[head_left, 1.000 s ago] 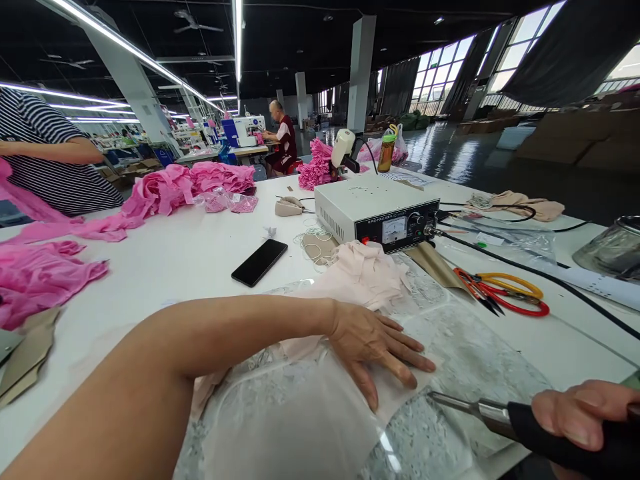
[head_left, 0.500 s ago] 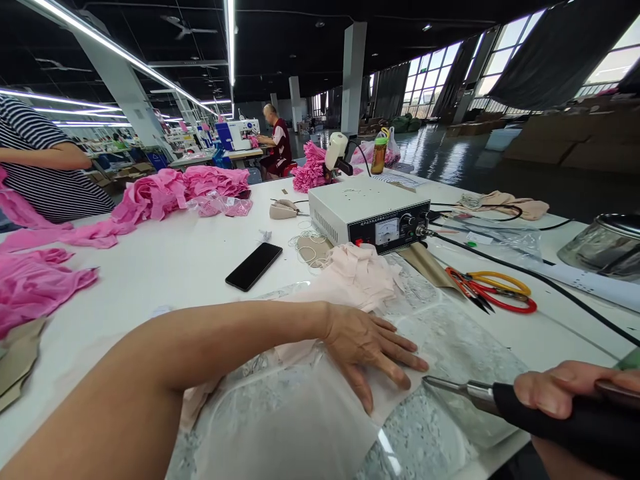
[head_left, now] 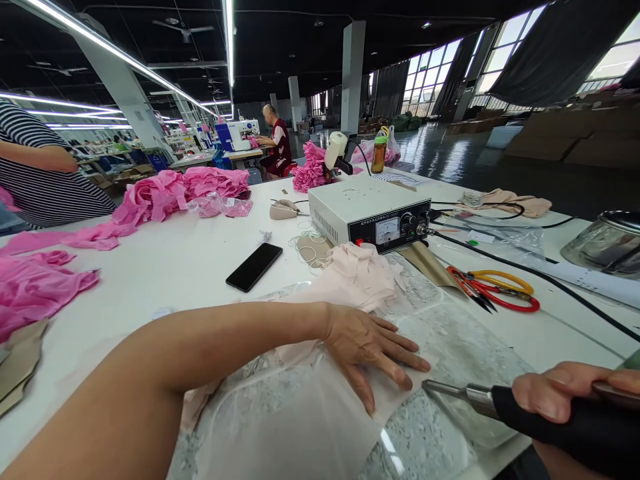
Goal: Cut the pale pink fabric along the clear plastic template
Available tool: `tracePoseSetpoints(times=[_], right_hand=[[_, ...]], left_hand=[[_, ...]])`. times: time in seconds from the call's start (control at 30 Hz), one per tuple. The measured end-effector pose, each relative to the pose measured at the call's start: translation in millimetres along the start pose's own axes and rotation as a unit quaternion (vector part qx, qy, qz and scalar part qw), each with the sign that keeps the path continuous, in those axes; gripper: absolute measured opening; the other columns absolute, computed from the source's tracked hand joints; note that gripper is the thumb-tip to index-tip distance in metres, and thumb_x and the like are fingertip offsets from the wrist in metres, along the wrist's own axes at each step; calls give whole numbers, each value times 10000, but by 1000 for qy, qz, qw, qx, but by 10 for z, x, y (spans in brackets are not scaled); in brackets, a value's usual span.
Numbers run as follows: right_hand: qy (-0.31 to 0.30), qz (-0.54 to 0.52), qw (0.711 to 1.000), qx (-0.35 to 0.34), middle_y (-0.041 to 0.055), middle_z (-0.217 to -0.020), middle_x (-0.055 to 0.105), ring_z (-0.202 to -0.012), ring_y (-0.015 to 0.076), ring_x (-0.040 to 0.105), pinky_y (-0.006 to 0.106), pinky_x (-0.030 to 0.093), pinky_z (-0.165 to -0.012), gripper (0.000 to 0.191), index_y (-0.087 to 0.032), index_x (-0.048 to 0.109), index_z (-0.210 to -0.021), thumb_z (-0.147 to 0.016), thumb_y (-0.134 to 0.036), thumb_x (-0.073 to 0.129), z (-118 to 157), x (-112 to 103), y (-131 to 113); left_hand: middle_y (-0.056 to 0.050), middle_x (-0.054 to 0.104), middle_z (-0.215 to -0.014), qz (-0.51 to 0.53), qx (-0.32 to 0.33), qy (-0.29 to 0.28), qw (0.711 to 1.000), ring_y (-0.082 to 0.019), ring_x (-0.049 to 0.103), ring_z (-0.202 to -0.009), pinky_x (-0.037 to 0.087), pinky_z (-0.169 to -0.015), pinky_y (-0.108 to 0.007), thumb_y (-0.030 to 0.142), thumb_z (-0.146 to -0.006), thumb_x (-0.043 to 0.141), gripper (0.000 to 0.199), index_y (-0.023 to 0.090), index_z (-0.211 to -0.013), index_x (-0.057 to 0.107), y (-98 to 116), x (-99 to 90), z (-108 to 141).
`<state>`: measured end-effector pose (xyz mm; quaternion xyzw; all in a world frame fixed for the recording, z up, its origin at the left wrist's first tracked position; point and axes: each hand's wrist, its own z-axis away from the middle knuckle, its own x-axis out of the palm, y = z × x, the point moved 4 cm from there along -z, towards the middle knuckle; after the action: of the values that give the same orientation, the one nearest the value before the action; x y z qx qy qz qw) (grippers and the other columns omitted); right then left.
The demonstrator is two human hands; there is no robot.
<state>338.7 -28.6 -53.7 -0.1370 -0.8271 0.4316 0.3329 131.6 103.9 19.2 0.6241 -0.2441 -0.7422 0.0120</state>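
Near the white control box point(head_left: 369, 212), we still press our flat, wide left hand point(head_left: 370, 347) on the pale pink cloth point(head_left: 320, 407), while our right hand point(head_left: 570, 390) grips the black-handled cutting wand point(head_left: 480, 397), its tip barely closer to our fingers point(head_left: 400, 363) than before.

dark ceiling point(head_left: 300, 47); strip lights point(head_left: 229, 40), windows point(head_left: 430, 73)

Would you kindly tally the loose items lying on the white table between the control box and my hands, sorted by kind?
Phones: 1, the black phone
Scissors: 2, red scissors and yellow scissors
Pale pink fabric piles: 1
Total: 4
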Motion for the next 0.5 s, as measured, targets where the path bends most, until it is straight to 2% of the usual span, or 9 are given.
tracePoseSetpoints(times=[0.2,0.33,0.5], right_hand=[[11,-8,1000,-17,56,-792,424,-506,207,312,481,410,-417,372,-323,575,-942,-629,-520,623,25,156,-131],[15,10,1000,-18,47,-753,421,-498,224,349,479,399,-429,307,-336,582,-938,-700,-525,627,38,263,-211],[-9,40,999,24,55,-758,464,-519,280,438,510,401,-401,325,-410,583,-911,-651,-599,628,72,163,-97]], left_hand=[[-6,395,-1483,-41,13,-12,999,-210,318,-1410,170,-1174,-312,468,-744,738,398,262,-1076,660,21,-8,-9],[6,393,-1483,-50,9,-20,998,-205,322,-1408,174,-1174,-312,469,-730,751,402,276,-1069,656,18,-2,-13],[-13,395,-1482,-48,16,-11,999,-213,319,-1409,175,-1172,-323,470,-750,731,397,258,-1076,652,24,-9,-6]])
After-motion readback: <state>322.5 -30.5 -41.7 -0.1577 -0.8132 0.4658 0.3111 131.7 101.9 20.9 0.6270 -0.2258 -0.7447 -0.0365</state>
